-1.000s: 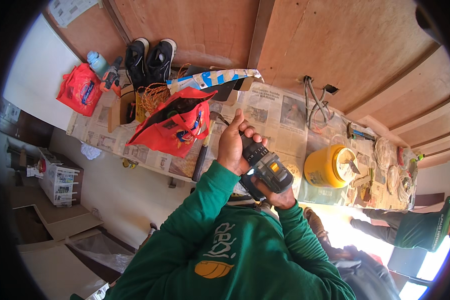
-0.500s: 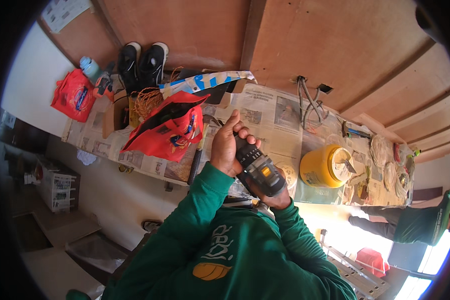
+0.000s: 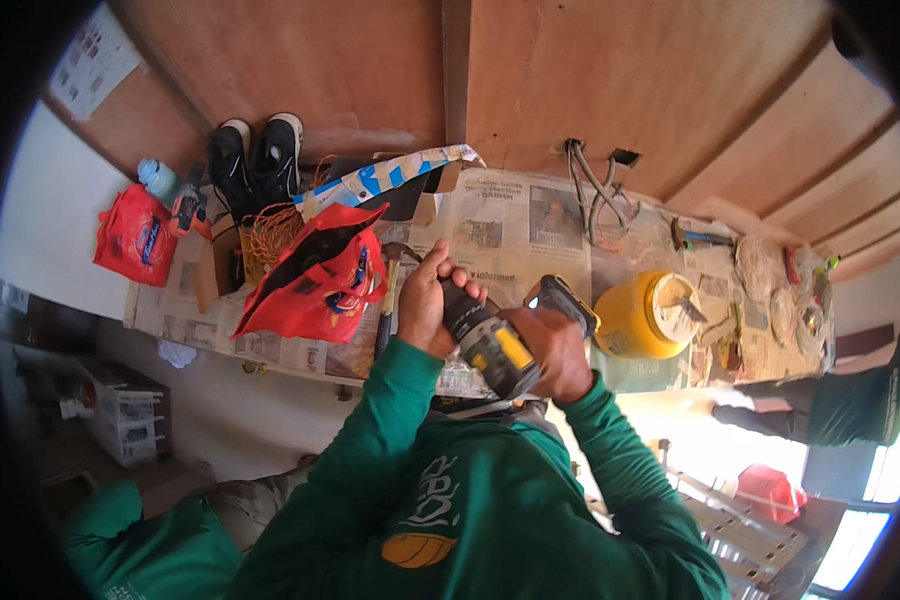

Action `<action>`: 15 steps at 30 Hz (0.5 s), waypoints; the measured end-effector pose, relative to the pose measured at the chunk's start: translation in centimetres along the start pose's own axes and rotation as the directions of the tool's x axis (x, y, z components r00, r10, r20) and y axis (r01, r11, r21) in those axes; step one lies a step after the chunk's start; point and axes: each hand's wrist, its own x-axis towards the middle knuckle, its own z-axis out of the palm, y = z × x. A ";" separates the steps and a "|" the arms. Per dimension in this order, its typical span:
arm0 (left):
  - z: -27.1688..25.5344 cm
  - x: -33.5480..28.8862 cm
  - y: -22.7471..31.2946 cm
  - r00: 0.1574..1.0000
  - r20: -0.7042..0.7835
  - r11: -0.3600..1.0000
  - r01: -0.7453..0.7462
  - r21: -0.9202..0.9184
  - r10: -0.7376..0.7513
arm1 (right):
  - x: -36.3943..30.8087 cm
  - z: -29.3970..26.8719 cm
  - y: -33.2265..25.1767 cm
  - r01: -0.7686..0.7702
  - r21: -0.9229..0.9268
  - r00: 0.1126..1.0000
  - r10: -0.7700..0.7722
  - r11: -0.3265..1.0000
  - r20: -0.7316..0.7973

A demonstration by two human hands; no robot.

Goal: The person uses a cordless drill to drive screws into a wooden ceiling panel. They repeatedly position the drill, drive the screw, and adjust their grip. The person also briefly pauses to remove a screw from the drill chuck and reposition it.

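A black and yellow cordless drill [image 3: 498, 352] is held in front of my chest, over the near edge of the newspaper-covered table [image 3: 480, 205]. My left hand [image 3: 428, 308] is closed round the chuck end, its thumb pointing away from me. The fingers of my right hand [image 3: 555, 352] wrap the handle, and the battery pack [image 3: 564, 300] sticks out beyond them. Whether a bit sits in the chuck is hidden by my left hand. Just left of that hand lies a hammer [image 3: 386, 310], next to an open red cloth bag [image 3: 320, 290].
A yellow tub [image 3: 642, 318] with a putty knife [image 3: 692, 308] stands right of the drill. Cables [image 3: 595, 195] hang from the wooden wall. Black shoes [image 3: 275, 160], a second drill [image 3: 189, 205] and a smaller red bag [image 3: 136, 238] are farther left. Co-workers in green appear lower left [image 3: 165, 545] and right [image 3: 855, 400].
The drill has turned, so its handle and battery now point away to the right. My right hand has come up around the handle. A co-worker has come into view at lower left.
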 end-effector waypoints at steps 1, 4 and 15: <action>0.1 0.2 -0.1 1.000 0.018 0.999 0.003 -0.054 -0.002 | -0.2 0.5 0.2 -0.017 0.091 1.000 0.018 0.996 -0.014; -0.2 0.4 0.3 0.998 0.061 0.999 0.036 -0.029 -0.034 | -1.1 1.4 0.6 -0.039 0.199 0.998 0.050 0.979 -0.049; -0.4 0.8 0.4 0.998 0.064 0.996 0.017 -0.083 -0.012 | -1.0 2.3 0.1 -0.141 0.314 0.990 0.139 0.939 0.029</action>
